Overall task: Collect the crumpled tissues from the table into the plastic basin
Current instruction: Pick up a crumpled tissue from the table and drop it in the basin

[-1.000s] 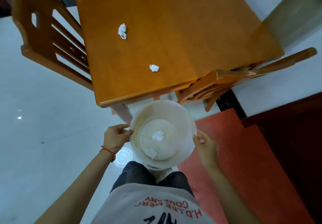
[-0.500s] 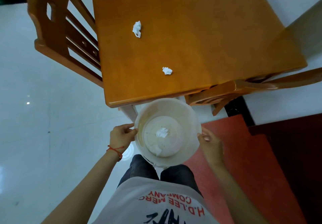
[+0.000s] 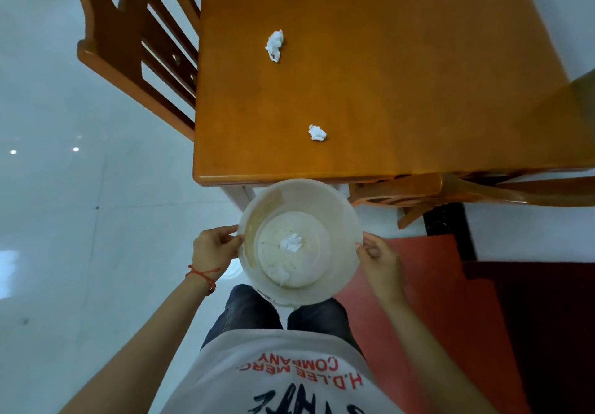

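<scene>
I hold a white plastic basin (image 3: 341, 220) in front of me, just below the near edge of the orange wooden table (image 3: 402, 75). My left hand (image 3: 214, 248) grips its left rim and my right hand (image 3: 380, 257) grips its right rim. One crumpled tissue (image 3: 290, 242) lies in the middle of the basin's bottom, and a second white piece (image 3: 280, 275) lies near its front wall. Two crumpled tissues rest on the table: a small one (image 3: 317, 132) near the front edge and a larger one (image 3: 274, 45) farther back.
A wooden chair (image 3: 135, 50) stands at the table's left side. Another wooden chair (image 3: 450, 191) is tucked under the near right corner. White tiled floor (image 3: 80, 220) lies to the left, a red mat (image 3: 434, 301) to the right.
The view has swung so the table sits more squarely ahead and closer. The basin stays held in both hands, now nearer the table's edge.
</scene>
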Tool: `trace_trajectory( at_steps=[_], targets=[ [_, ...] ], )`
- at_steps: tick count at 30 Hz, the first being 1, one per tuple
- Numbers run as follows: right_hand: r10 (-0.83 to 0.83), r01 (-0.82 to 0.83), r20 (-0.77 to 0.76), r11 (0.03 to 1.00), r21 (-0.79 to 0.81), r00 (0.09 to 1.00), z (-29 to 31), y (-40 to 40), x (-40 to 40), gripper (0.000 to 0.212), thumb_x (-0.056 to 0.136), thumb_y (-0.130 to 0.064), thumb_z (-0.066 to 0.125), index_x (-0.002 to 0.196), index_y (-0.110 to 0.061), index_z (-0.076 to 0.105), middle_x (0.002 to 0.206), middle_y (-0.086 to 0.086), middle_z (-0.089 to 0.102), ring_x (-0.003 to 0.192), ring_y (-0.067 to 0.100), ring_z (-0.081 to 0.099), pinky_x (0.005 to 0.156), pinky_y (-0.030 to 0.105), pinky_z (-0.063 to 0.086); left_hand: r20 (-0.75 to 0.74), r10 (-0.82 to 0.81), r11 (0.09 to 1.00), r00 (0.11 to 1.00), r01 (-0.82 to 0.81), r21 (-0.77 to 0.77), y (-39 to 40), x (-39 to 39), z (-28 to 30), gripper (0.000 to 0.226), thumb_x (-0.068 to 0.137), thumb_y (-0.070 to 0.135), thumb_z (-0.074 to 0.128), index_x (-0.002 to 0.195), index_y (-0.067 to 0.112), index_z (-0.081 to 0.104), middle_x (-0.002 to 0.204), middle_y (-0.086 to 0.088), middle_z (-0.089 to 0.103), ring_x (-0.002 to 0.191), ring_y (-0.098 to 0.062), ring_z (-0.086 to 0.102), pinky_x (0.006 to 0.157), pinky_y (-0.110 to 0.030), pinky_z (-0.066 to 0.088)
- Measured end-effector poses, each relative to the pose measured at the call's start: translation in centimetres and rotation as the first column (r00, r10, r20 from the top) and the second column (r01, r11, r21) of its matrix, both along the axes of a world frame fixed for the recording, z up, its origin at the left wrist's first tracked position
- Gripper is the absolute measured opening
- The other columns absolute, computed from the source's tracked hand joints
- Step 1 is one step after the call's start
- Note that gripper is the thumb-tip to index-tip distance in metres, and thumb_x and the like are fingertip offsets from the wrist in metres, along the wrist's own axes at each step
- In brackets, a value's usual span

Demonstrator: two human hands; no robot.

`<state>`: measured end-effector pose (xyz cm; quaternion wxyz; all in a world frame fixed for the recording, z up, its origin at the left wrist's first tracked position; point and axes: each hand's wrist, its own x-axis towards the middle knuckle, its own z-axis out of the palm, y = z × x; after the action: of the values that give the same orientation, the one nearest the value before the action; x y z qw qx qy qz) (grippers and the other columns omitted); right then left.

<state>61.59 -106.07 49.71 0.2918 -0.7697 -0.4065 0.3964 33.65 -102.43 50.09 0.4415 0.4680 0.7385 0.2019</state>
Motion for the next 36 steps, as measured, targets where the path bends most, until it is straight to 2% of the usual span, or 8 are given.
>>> trace_trajectory(
  at_steps=[4, 9, 15, 21, 28, 30, 33, 36],
  targets=[
    [0.084, -0.085, 0.036, 0.996, 0.016, 0.996, 0.0, 1.0, 1.2, 0.026, 0.084, -0.015, 0.063, 0.11, -0.011, 0.063, 0.094, 0.002, 0.067, 0.078, 0.006, 0.059, 0.072, 0.019, 0.048, -0.011, 0.045, 0.999, 0.999, -0.045, -0.005, -0.4, 0.3, 0.1, 0.021, 0.083, 0.009, 0.06, 0.102, 0.006, 0.069, 0.078, -0.018, 0.073, 0.07, -0.024, 0.068, 0.087, -0.033, 0.049],
    [0.155, -0.179, 0.14, 0.967, 0.18, 0.978, 1.1, 6.2, 1.1, 0.029, 0.082, -0.012, 0.065, 0.111, -0.005, 0.062, 0.103, 0.013, 0.067, 0.088, 0.022, 0.062, 0.078, 0.036, 0.053, -0.037, 0.067, 0.998, 0.997, -0.067, 0.002, -0.8, 0.4, 0.0, 0.022, 0.084, 0.008, 0.059, 0.104, 0.006, 0.068, 0.077, -0.017, 0.073, 0.071, -0.026, 0.067, 0.083, -0.027, 0.045],
    [0.278, -0.31, 0.15, 0.907, 0.284, 0.949, 1.7, 14.6, -1.6, 0.034, 0.087, -0.019, 0.06, 0.119, -0.007, 0.057, 0.118, 0.012, 0.061, 0.101, 0.015, 0.055, 0.083, 0.029, 0.049, -0.069, 0.087, 0.996, 0.994, -0.085, 0.028, -1.0, 0.3, 0.5, 0.022, 0.084, 0.007, 0.058, 0.104, 0.007, 0.068, 0.078, -0.018, 0.073, 0.073, -0.026, 0.066, 0.086, -0.028, 0.044],
    [0.359, -0.406, 0.209, 0.874, 0.266, 0.91, 0.2, 19.9, -3.5, 0.039, 0.087, -0.02, 0.059, 0.125, -0.011, 0.052, 0.13, 0.009, 0.054, 0.117, 0.022, 0.05, 0.098, 0.038, 0.046, -0.044, 0.15, 0.989, 0.988, -0.15, 0.005, -1.4, 0.2, 0.7, 0.022, 0.084, 0.007, 0.059, 0.104, 0.007, 0.068, 0.08, -0.016, 0.073, 0.073, -0.026, 0.067, 0.089, -0.031, 0.046],
    [0.469, -0.546, 0.311, 0.803, 0.238, 0.826, -1.3, 22.4, -4.9, 0.036, 0.087, -0.011, 0.058, 0.123, -0.009, 0.055, 0.129, 0.011, 0.056, 0.123, 0.025, 0.044, 0.101, 0.03, 0.034, -0.051, 0.195, 0.981, 0.979, -0.196, -0.011, -1.9, 0.0, 0.6, 0.023, 0.084, 0.008, 0.06, 0.105, 0.005, 0.067, 0.077, -0.013, 0.072, 0.076, -0.028, 0.068, 0.091, -0.034, 0.047],
    [0.482, -0.571, 0.343, 0.786, 0.237, 0.806, -1.5, 22.3, -4.9, 0.031, 0.088, -0.008, 0.056, 0.119, -0.007, 0.058, 0.125, 0.012, 0.058, 0.121, 0.025, 0.045, 0.099, 0.028, 0.035, -0.052, 0.196, 0.98, 0.979, -0.197, -0.011, -2.0, 0.0, 0.5, 0.023, 0.084, 0.008, 0.06, 0.105, 0.005, 0.067, 0.077, -0.012, 0.072, 0.073, -0.025, 0.068, 0.091, -0.034, 0.048],
    [0.478, -0.58, 0.364, 0.77, 0.264, 0.8, -1.6, 21.7, -4.8, 0.028, 0.087, -0.005, 0.055, 0.114, -0.005, 0.061, 0.119, 0.014, 0.062, 0.116, 0.026, 0.049, 0.093, 0.024, 0.035, -0.044, 0.207, 0.978, 0.977, -0.207, -0.009, -2.1, 0.0, 0.5, 0.022, 0.083, 0.008, 0.061, 0.104, 0.006, 0.068, 0.068, 0.0, 0.069, 0.061, -0.005, 0.066, 0.089, -0.032, 0.049],
    [0.459, -0.549, 0.326, 0.784, 0.289, 0.827, -1.2, 21.0, -4.7, 0.025, 0.087, -0.005, 0.055, 0.111, -0.003, 0.063, 0.114, 0.017, 0.064, 0.109, 0.029, 0.054, 0.09, 0.029, 0.041, -0.018, 0.215, 0.976, 0.976, -0.215, -0.016, -2.2, 0.0, 0.3, 0.022, 0.083, 0.008, 0.061, 0.103, 0.008, 0.069, 0.061, 0.009, 0.068, 0.058, 0.004, 0.064, 0.083, -0.024, 0.049]
  ],
)
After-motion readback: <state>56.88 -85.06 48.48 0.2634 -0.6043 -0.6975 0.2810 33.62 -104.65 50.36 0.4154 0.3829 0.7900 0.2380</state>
